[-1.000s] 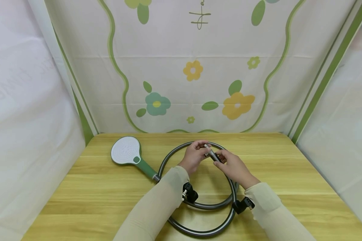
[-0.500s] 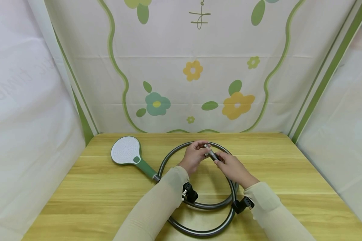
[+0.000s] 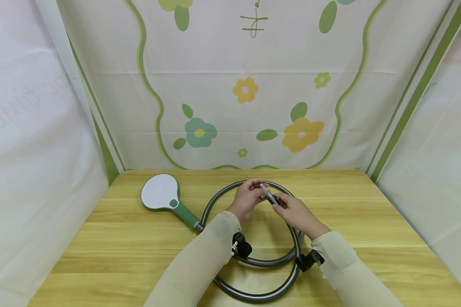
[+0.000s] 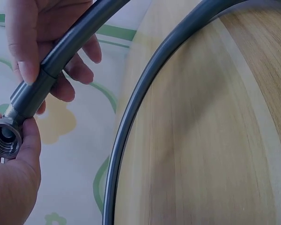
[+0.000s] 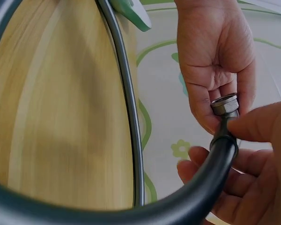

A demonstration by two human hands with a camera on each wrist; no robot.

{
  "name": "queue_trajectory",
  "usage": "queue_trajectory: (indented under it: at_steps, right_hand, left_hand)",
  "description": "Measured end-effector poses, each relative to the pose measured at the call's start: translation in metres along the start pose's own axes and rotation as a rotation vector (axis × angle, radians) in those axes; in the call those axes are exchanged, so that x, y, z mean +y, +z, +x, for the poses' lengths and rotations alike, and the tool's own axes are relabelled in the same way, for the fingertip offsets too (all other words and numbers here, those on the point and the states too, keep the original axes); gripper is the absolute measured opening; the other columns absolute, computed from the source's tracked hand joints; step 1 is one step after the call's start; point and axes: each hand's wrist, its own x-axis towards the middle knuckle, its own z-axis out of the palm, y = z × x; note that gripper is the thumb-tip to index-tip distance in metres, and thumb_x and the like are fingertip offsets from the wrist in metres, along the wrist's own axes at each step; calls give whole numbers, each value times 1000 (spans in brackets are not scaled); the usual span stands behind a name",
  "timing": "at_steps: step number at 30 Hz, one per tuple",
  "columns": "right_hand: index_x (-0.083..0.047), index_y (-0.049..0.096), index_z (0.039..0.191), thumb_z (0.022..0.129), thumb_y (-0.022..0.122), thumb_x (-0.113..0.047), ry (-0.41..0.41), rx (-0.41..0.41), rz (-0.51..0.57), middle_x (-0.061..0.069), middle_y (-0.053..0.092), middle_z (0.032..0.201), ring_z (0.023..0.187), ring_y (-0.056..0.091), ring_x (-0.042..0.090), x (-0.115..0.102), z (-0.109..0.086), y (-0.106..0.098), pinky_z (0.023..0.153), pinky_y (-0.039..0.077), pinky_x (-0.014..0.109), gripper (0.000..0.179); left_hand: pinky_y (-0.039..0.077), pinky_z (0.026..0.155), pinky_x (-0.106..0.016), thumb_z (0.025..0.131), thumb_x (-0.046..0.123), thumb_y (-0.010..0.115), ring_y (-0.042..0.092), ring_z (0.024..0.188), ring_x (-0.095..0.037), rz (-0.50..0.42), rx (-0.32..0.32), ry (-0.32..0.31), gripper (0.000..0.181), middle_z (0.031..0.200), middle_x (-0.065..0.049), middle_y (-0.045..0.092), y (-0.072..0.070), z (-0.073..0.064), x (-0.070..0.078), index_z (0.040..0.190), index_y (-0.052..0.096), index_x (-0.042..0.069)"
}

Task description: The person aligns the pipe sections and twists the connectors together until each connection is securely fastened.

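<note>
A dark grey shower hose (image 3: 266,297) lies coiled on the table, its free end raised between my hands. My left hand (image 3: 247,199) pinches the silver threaded nut (image 4: 6,138) at that end between thumb and finger. Just behind the nut, my right hand (image 3: 299,215) grips the dark collar (image 4: 35,93) of the hose with thumb and fingers. The open mouth of the nut faces the left wrist camera. On the left of the table lies a shower head (image 3: 160,192) with a white face and green handle; its handle end meets the hose beside my left forearm.
The wooden table (image 3: 111,256) runs back to a white cloth wall (image 3: 215,55) printed with flowers. Cloth walls also stand at left and right. A black camera mount (image 3: 243,246) sits at my left wrist and another camera mount (image 3: 308,260) at my right, close to the hose loops.
The right hand's thumb and fingers have shifted slightly on the collar since one second ago. The left hand, hose loops and shower head look the same.
</note>
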Motion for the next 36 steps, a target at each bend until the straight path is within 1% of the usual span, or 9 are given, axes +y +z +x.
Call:
queue_trajectory:
  at_steps: [2, 5, 7, 10, 16, 20, 25, 31, 36]
  right_hand:
    - [-4, 53, 133, 96, 59, -21, -9, 23, -16, 7, 62, 101, 86, 57, 20, 1, 0, 0, 62, 46, 32, 41]
    - [-3, 52, 134, 92, 66, -23, -10, 75, -45, 7, 61, 104, 92, 59, 22, 2, -1, 1, 64, 49, 33, 49]
    - [-2, 53, 131, 89, 69, -23, -24, 105, -72, 8, 61, 104, 93, 60, 23, 3, -1, 1, 65, 50, 34, 49]
    - [-4, 56, 125, 86, 73, -24, -41, 135, -111, 6, 61, 102, 93, 60, 24, 3, -2, 1, 67, 51, 36, 46]
    - [-6, 59, 117, 85, 74, -24, -54, 161, -162, 5, 61, 100, 91, 60, 23, 2, -2, 2, 70, 51, 39, 40]
    - [-6, 59, 114, 84, 75, -23, -56, 179, -204, 4, 62, 98, 90, 60, 23, 0, -2, 2, 71, 51, 40, 38]
    - [-7, 60, 113, 84, 75, -21, -63, 196, -239, 3, 62, 94, 86, 61, 21, -2, -1, 3, 66, 51, 38, 36]
    - [-6, 63, 113, 84, 74, -20, -67, 218, -252, 3, 63, 91, 84, 62, 20, -2, 1, 6, 62, 51, 36, 34]
    - [-5, 65, 113, 85, 74, -19, -82, 225, -266, 3, 64, 92, 83, 62, 21, -3, 0, 7, 59, 50, 33, 33]
  left_hand:
    - [52, 91, -36, 93, 1, 61, 60, 100, -19, 3, 0, 0, 32, 123, -17, 57, 0, 0, 0, 124, 57, 2]
    - [52, 91, -36, 92, 1, 61, 60, 100, -19, 6, 5, -3, 32, 124, -18, 57, 0, 0, 0, 124, 57, 1]
    - [52, 91, -36, 93, 0, 61, 60, 100, -19, 8, 7, -2, 31, 124, -18, 57, 1, 0, 0, 124, 57, 1]
    - [53, 90, -36, 93, 0, 61, 60, 99, -19, 10, 8, 1, 31, 124, -18, 56, 1, 0, 0, 124, 57, 1]
    - [53, 89, -35, 93, 0, 61, 61, 97, -18, 10, 11, -4, 30, 125, -19, 56, 1, 1, -1, 123, 58, 1]
    - [53, 89, -35, 92, 0, 61, 61, 99, -19, 2, 15, -4, 30, 122, -17, 58, 1, 0, 0, 122, 58, 2]
    - [53, 90, -35, 92, 0, 61, 60, 103, -21, 5, 10, -1, 31, 119, -13, 59, 0, 0, -1, 123, 58, 2]
    - [53, 89, -35, 92, 0, 61, 61, 100, -20, -2, 12, 3, 33, 118, -12, 59, 0, 2, -2, 124, 56, -1]
    - [53, 90, -35, 92, 0, 61, 60, 98, -19, -4, 15, -5, 31, 119, -14, 59, 0, 2, -2, 123, 57, 0]
